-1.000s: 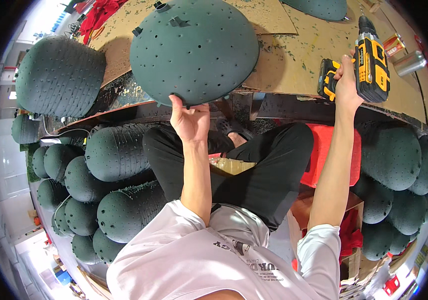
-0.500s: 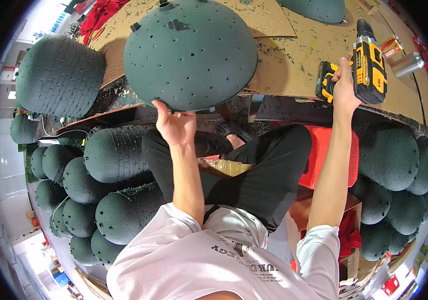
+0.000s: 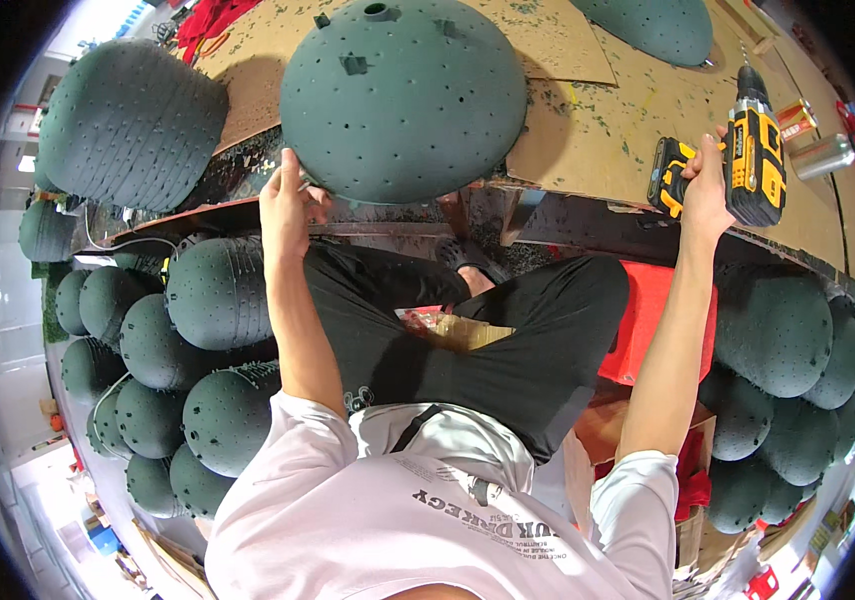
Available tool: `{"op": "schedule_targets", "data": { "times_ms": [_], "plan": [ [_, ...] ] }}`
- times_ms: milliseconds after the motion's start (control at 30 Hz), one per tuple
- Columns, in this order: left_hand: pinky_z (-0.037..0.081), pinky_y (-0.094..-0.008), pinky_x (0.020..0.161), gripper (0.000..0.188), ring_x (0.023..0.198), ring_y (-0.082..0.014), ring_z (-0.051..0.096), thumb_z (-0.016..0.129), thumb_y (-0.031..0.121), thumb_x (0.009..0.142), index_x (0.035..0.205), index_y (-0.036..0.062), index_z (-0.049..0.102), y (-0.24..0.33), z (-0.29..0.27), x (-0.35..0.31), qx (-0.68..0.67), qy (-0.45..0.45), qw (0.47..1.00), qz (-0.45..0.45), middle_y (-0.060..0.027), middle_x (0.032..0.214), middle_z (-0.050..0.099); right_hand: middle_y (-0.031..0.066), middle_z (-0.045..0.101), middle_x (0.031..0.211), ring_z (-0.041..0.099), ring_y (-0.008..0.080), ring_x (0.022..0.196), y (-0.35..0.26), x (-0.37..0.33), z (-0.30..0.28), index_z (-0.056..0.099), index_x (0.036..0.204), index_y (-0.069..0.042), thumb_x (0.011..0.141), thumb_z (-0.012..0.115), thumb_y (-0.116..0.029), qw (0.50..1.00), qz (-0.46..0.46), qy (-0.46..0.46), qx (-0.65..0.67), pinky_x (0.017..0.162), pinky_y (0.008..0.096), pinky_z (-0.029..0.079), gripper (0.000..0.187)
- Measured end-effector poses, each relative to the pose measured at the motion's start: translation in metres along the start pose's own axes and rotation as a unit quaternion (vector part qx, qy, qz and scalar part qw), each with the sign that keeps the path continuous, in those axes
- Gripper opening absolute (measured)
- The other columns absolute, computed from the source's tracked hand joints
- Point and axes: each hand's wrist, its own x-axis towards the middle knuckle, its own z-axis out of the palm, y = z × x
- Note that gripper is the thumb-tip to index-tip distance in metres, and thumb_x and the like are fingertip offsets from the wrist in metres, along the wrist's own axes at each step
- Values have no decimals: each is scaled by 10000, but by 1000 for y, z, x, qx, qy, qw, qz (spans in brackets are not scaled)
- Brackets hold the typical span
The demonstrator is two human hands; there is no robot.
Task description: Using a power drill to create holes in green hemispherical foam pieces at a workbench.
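A large dark green dome [image 3: 403, 110], dotted with small holes and bearing a short round collar on top, sits on the workbench in front of me. At its lower left edge is my left hand [image 3: 290, 205], thumb up and fingers partly apart, near or touching the rim; it does not grip it. My right hand [image 3: 708, 190] is wrapped round the handle of a yellow and black cordless drill [image 3: 754, 150], held over the bench's right side. The drill's bit points away from me, apart from the dome.
Stacked green domes [image 3: 133, 125] stand at the bench's left end. Another dome [image 3: 653, 25] lies at the far right, with cans [image 3: 823, 155] near the drill. Green shavings litter the brown board [image 3: 588, 130]. More stacks [image 3: 233, 420] flank my legs, beside a red box [image 3: 653, 320].
The dome appears turned, its top collar now further right. My left hand has moved left along its rim. The drill has shifted slightly right and down in view, still in my right hand.
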Motion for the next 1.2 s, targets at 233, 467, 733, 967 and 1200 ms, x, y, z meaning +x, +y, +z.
{"op": "schedule_targets", "data": {
  "times_ms": [233,467,733,967,1200],
  "plan": [
    [546,-303,714,289,794,-176,665,638,219,974,1156,-4,661,-6,-12,-20,280,98,931,213,-134,1019,686,6,491,647,478,88,535,6,1,-2,572,1135,25,942,609,-38,1000,-8,2,18,516,246,427,206],
    [505,-349,928,266,1024,-264,673,671,182,928,1096,-23,693,-67,-25,-61,331,-84,922,181,-171,1119,701,-17,429,678,422,82,601,1,-20,-9,515,1223,-14,954,614,-51,995,34,5,96,588,253,406,288],
    [511,-409,952,492,1099,-349,658,678,310,925,1256,-42,589,-84,32,-86,255,-253,922,144,-232,1218,652,8,460,661,473,108,588,-76,-174,-26,480,1249,13,945,606,-129,980,129,-144,50,591,272,420,359],
    [546,-374,921,326,1037,-255,674,626,181,990,1216,-45,560,-76,81,-86,-319,-198,924,-74,-163,1156,669,49,581,866,547,158,739,-105,-266,-20,535,1256,34,911,619,-63,936,102,-319,-106,698,309,460,368],
    [556,-402,921,201,992,-216,672,659,73,952,1131,-6,614,-88,105,-85,-420,-102,901,-38,-94,1043,687,109,712,993,687,248,872,-121,-281,-6,670,1102,23,838,738,-30,892,-112,-365,-241,783,347,542,278]
  ]
}}
